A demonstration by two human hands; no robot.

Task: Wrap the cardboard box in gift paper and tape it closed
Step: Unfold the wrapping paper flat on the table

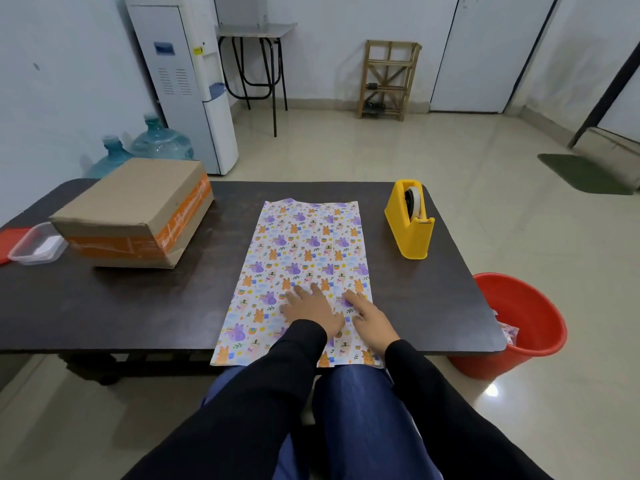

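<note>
Patterned gift paper (301,258) lies under flat, straight-fingered left hand (311,308) and right hand (370,318); smoothing outward before fetching the cardboard box (135,213) seems wise.

- On my feed the left hand (311,311) lies palm down, its fingers (300,293) straight, slightly spread and pointing away from the body
- The right hand (372,322) lies palm down just beside it, fingers straight and angled a little to the left; I cannot tell whether the 2 thumbs touch
- Both hands look flat and relaxed to me, no finger curled
- The 2 forearms come up from the bottom edge and converge toward the middle, in black sleeves (263,393) ending at the wrists
- Between the arms I see 2 thighs (360,410) in blue trousers, side by side
</note>
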